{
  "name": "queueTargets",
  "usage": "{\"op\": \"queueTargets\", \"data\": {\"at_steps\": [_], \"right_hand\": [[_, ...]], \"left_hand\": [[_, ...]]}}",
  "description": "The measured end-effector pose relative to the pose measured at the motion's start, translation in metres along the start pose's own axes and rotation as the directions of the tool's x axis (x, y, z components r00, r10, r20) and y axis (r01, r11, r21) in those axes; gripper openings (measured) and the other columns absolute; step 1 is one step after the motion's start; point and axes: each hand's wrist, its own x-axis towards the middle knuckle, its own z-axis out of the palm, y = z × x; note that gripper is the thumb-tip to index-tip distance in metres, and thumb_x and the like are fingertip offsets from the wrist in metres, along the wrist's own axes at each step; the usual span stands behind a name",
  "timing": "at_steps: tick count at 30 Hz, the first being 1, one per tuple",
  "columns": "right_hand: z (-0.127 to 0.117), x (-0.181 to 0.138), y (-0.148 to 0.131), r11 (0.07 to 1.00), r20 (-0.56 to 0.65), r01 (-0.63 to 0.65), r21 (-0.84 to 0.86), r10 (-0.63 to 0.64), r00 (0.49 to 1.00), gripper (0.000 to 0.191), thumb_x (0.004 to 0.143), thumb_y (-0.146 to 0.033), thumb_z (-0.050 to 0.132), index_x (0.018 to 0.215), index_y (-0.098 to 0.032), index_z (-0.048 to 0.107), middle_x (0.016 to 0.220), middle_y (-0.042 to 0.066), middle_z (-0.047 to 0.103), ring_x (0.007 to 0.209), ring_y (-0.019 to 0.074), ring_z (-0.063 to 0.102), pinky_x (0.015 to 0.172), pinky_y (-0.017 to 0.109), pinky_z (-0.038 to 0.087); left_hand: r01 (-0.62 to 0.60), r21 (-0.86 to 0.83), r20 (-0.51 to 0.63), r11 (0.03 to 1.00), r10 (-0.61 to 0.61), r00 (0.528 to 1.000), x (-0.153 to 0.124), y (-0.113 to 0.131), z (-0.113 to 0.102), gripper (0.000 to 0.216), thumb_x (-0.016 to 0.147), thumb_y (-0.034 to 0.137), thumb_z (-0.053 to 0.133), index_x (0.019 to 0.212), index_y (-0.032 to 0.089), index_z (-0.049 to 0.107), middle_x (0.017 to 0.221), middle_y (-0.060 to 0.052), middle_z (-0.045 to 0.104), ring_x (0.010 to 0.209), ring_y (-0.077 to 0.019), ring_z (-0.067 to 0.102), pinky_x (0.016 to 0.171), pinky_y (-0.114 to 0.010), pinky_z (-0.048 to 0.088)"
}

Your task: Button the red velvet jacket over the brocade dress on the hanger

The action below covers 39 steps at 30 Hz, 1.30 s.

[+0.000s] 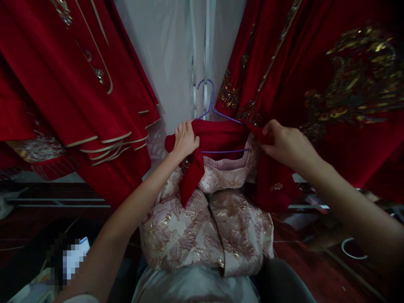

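Observation:
A thin purple wire hanger [217, 112] stands upright before me, its hook near a white metal post. A red garment [222, 134] hangs on it. My left hand [187, 139] is closed on this garment at the hanger's left shoulder, and a pointed red flap hangs below the fingers. At the right shoulder my right hand [280, 138] pinches the red cloth and draws it out to the side. A pale pink and gold brocade garment [183, 227] with a light lining lies around and below the hanger's lower bar. Whether it also hangs on this hanger is hidden.
Red garments with light piping [110, 109] hang at the left. Others, with gold sequin embroidery [356, 84], hang close at the right. White posts [205, 50] rise behind the hanger. Low metal rails [63, 203] run near the dark red floor. A white ring [353, 249] lies lower right.

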Motion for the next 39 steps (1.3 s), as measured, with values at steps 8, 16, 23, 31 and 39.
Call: {"op": "queueTargets", "data": {"at_steps": [8,16,23,31,39], "right_hand": [[0.032,0.015,0.003,0.873,-0.067,0.012,0.488,0.023,0.997,0.027,0.080,-0.047,0.056,0.078,-0.021,0.049,0.069,0.002,0.058,0.057,0.0131,0.049,0.055,0.026,0.037],[0.095,0.025,-0.028,0.557,0.057,-0.157,0.816,0.193,0.980,0.041,0.079,-0.058,0.050,0.065,-0.020,0.042,0.056,-0.004,0.044,0.051,0.0097,0.038,0.051,0.023,0.032],[0.100,0.008,-0.094,0.334,0.049,0.010,0.943,-0.167,0.985,0.035,0.083,-0.053,0.049,0.074,-0.020,0.044,0.062,-0.005,0.044,0.056,0.0088,0.043,0.055,0.021,0.037],[0.104,-0.006,-0.092,0.102,0.108,-0.097,0.990,-0.111,0.988,0.031,0.076,-0.046,0.062,0.088,-0.020,0.051,0.081,0.000,0.055,0.073,0.0111,0.055,0.072,0.026,0.048],[0.121,-0.032,-0.089,0.027,0.079,-0.079,0.996,0.002,0.997,0.027,0.072,-0.033,0.070,0.094,-0.020,0.061,0.097,0.004,0.063,0.089,0.0146,0.060,0.089,0.032,0.048]], "left_hand": [[0.108,-0.122,-0.088,0.987,-0.119,0.989,-0.023,-0.014,-0.040,0.048,0.065,0.018,0.063,0.110,0.014,0.046,0.111,-0.013,0.049,0.100,-0.0233,0.054,0.087,-0.037,0.046],[0.039,-0.060,0.068,0.997,-0.035,0.997,-0.046,0.016,-0.030,0.019,0.087,0.029,0.046,0.101,0.018,0.049,0.081,-0.006,0.063,0.075,-0.0198,0.062,0.069,-0.030,0.046],[-0.069,-0.200,0.197,0.977,0.109,0.974,-0.058,0.053,0.006,0.022,0.077,0.010,0.050,0.099,0.016,0.048,0.085,-0.008,0.063,0.076,-0.0203,0.062,0.069,-0.029,0.046],[0.172,-0.744,0.053,0.645,-0.200,0.978,-0.072,0.038,0.022,0.033,0.071,0.006,0.057,0.098,0.019,0.043,0.085,-0.002,0.061,0.081,-0.0110,0.062,0.076,-0.024,0.050],[0.223,-0.735,0.100,0.641,-0.222,0.970,-0.083,0.038,0.028,0.010,0.074,0.014,0.059,0.083,0.017,0.056,0.083,-0.003,0.065,0.079,-0.0120,0.064,0.073,-0.023,0.051]]}}
